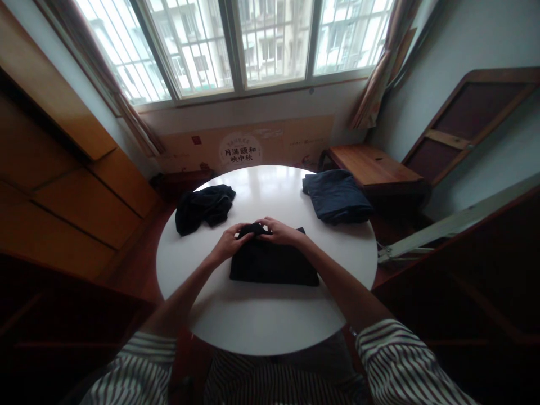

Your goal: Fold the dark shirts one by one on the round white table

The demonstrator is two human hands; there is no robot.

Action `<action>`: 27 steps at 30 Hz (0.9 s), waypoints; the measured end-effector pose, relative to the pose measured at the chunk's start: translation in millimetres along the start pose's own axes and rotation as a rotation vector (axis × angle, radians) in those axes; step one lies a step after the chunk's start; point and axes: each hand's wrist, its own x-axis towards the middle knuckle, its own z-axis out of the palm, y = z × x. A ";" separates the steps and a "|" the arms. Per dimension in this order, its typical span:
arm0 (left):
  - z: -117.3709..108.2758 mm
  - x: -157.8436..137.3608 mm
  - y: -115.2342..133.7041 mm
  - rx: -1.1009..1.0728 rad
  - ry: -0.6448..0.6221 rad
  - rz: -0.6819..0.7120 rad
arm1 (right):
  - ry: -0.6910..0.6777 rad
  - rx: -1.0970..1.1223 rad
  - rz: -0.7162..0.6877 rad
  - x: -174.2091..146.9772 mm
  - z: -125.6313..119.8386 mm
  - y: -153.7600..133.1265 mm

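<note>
A folded black garment (pixel 274 263) lies in front of me on the round white table (pixel 261 320). My left hand (pixel 231 243) pinches the garment's far left edge, thumb and fingers closed on the fabric. Close beside it, my right hand (pixel 276 230) grips the same far edge, with a raised bunch of cloth between the two hands. The garment's near edge lies straight and flat on the tabletop. Its exact kind cannot be made out.
A crumpled black garment (pixel 205 209) lies at the table's far left. Folded dark blue clothing (pixel 337 196) sits at the far right, near the edge. Beyond it stands a low wooden table (pixel 373 163). Orange-brown cabinets (pixel 71 208) line the left, and barred windows (pixel 270 39) the back.
</note>
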 end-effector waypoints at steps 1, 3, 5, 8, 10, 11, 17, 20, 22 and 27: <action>0.3 1.0 -1.1 -0.003 0.005 -0.008 | 0.003 0.005 0.004 0.0 0.4 0.8; 0.7 2.9 -3.9 0.006 0.022 -0.007 | 0.003 0.003 0.030 -0.3 0.1 1.3; 0.9 4.6 -6.4 0.031 0.037 0.012 | -0.003 -0.001 0.052 -0.6 -0.9 0.6; 0.7 7.3 -7.7 0.064 0.038 0.047 | -0.020 0.010 0.048 -1.1 -1.9 -1.4; 0.4 9.0 -7.7 0.064 0.041 0.053 | -0.027 0.010 0.036 -1.8 -1.8 -2.6; 0.3 9.6 -7.8 0.052 0.042 0.048 | -0.020 0.009 0.025 -2.1 -1.6 -2.9; 2.3 7.7 -10.1 -0.226 0.075 -0.142 | 0.041 -0.004 -0.077 -2.7 -0.1 -1.5; 4.3 5.8 -10.9 -0.289 0.096 -0.184 | 0.086 -0.007 -0.074 -1.8 1.3 1.0; 5.4 5.6 -11.4 -0.309 0.094 -0.186 | 0.097 0.007 -0.081 -1.4 2.4 2.9; 7.7 7.8 -13.5 -0.206 0.109 -0.117 | 0.088 0.043 -0.061 0.2 5.1 6.7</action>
